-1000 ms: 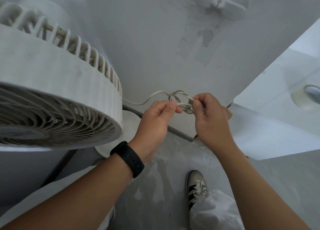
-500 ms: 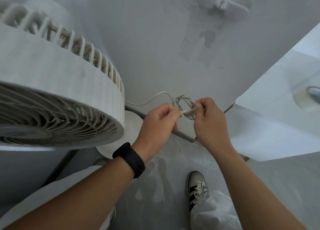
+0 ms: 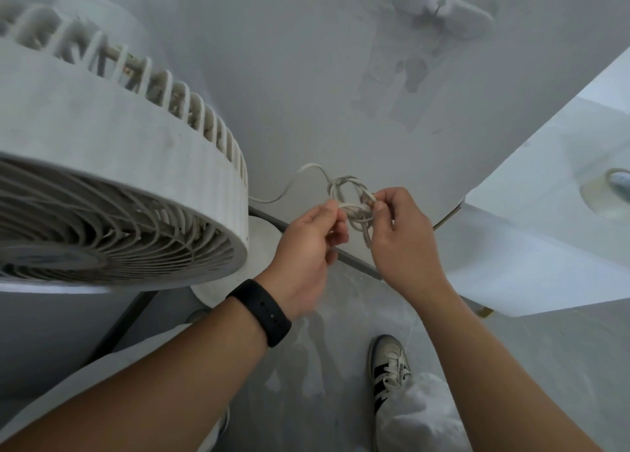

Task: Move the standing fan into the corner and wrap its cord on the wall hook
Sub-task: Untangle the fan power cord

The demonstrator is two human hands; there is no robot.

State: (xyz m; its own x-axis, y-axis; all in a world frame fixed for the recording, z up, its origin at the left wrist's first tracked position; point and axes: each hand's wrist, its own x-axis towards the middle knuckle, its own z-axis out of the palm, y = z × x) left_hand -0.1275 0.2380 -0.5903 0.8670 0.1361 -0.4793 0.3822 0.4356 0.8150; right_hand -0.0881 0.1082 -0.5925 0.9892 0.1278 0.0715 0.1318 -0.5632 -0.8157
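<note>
Both hands, close together, pinch a coiled bundle of the white fan cord (image 3: 353, 202) in mid-air: left hand (image 3: 306, 250) and right hand (image 3: 399, 243). Standing fan (image 3: 112, 192) stands at the left beside the wall; wall hook (image 3: 439, 8) is mounted high above.
</note>
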